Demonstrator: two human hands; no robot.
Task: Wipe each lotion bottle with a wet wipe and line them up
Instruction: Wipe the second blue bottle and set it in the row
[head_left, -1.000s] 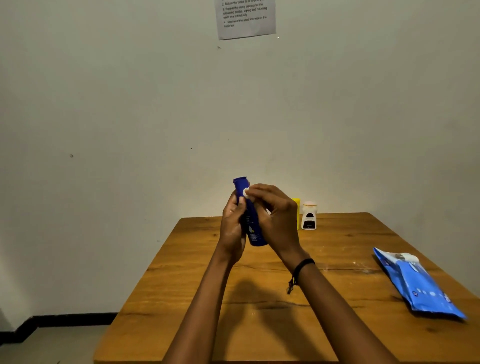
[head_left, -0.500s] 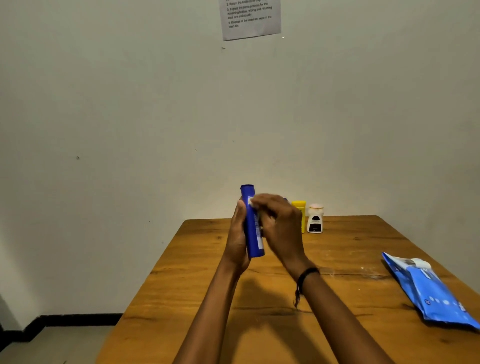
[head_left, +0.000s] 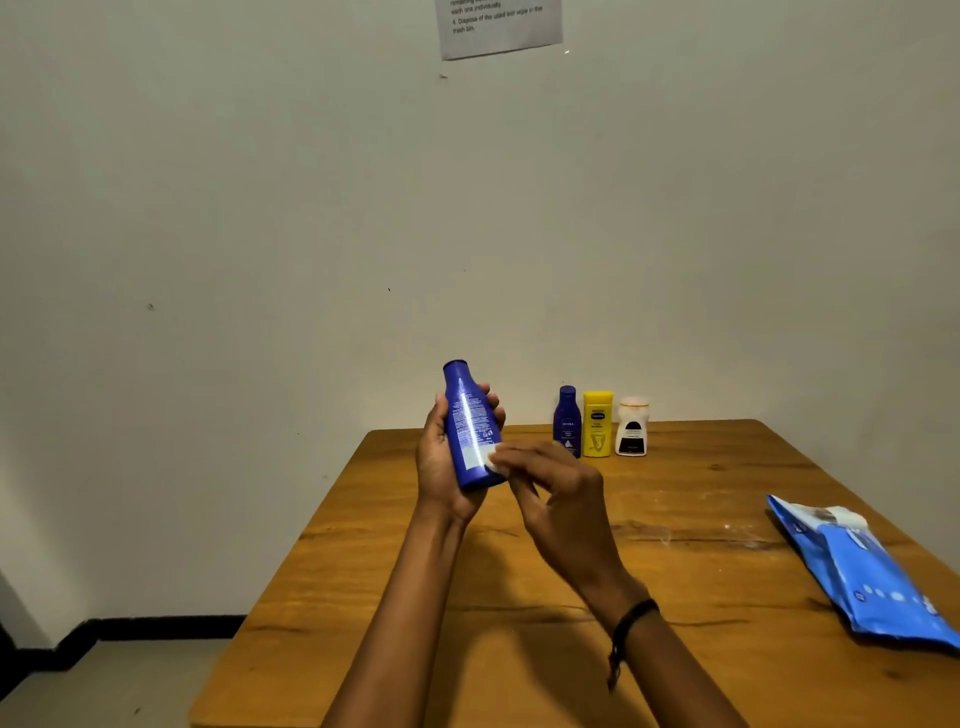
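A person's left hand (head_left: 441, 467) held a tall blue lotion bottle (head_left: 470, 426) in the air above the near-left part of a wooden tabletop (head_left: 675, 571), its grip clenched around the bottle's lower half with fingers curling behind it. The bottle stood nearly upright, its cap tilted slightly to the left, and its printed back label faced the camera. The right hand (head_left: 561, 499) reached in from the right, its grip pinching a small white wet wipe (head_left: 493, 460) against the bottle's lower right side. A dark wristband (head_left: 631, 621) circled the right wrist. At the far edge of the tabletop, close to the pale wall (head_left: 260, 208), three more bottles stood upright in a row: a small blue bottle (head_left: 567, 420) on the left, a yellow bottle (head_left: 597, 431) just beside it in the middle, and a white bottle (head_left: 632, 427) with a dark label on the right. A blue wet wipe pack (head_left: 862, 571) lay flat near the right edge of the tabletop, well apart from the hands. A printed paper sheet (head_left: 498, 26) hung on the wall at the top of the view.
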